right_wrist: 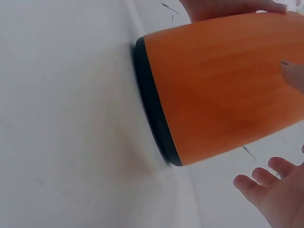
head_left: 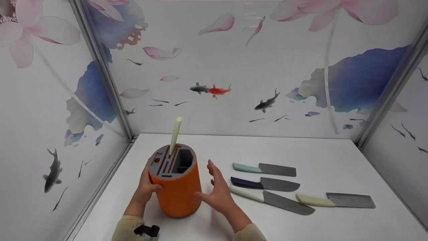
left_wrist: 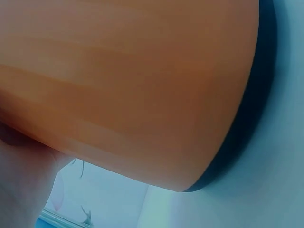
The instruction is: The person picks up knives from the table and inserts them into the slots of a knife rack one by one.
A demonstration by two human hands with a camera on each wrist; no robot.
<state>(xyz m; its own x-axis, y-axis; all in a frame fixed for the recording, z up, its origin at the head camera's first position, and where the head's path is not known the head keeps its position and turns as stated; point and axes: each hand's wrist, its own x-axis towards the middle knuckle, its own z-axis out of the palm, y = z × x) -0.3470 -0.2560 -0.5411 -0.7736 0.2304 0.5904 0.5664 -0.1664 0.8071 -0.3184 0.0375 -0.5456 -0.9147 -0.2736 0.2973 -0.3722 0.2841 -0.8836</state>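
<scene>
An orange knife block [head_left: 179,192] with a grey slotted top stands upright on the white table. From its top rises a pale yellow handle [head_left: 175,134]; whatever it belongs to is hidden inside. My left hand [head_left: 145,185] grips the block's left side, thumb across the front and fingers mostly hidden behind it. On the other side my right hand [head_left: 219,192] is spread, its fingers apart from the block and its thumb close to the orange wall; contact cannot be told. In the right wrist view, the dark base band [right_wrist: 154,104] meets the table.
Right of the hands lie a light-blue-handled knife [head_left: 264,169], a navy-handled knife [head_left: 265,184], a white-handled knife [head_left: 272,200] and a yellow-handled cleaver [head_left: 336,201]. Printed wall panels [head_left: 230,117] enclose the table [head_left: 321,154] at the back and sides.
</scene>
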